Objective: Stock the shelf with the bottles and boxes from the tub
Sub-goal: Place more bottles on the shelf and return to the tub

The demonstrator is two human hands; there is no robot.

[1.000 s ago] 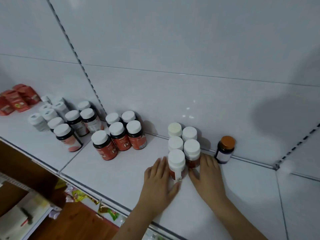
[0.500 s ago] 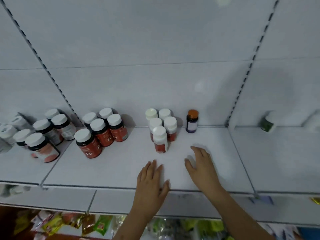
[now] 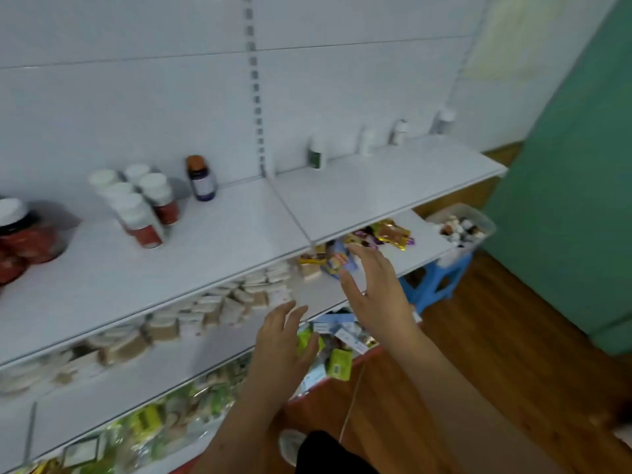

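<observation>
Both my hands hang in the air in front of the white shelf (image 3: 212,254), fingers loosely spread and holding nothing. My left hand (image 3: 284,343) is lower; my right hand (image 3: 376,289) is higher and further right. Several white-capped bottles with red labels (image 3: 140,206) stand in a cluster at the back of the shelf, an orange-capped dark bottle (image 3: 201,179) just right of them. The clear tub (image 3: 461,230) with several small bottles sits on a blue stool (image 3: 431,285) at the shelf's right end.
Red-labelled jars (image 3: 24,237) stand at the far left. A few bottles (image 3: 318,152) line the back of the right shelf section. Lower shelves hold beige boxes (image 3: 212,309) and colourful packets (image 3: 386,234). A green wall (image 3: 574,186) and wooden floor lie to the right.
Both hands have let go of the white-capped bottles and drawn back off the shelf. The view has swung right, bringing the tub and stool into sight.
</observation>
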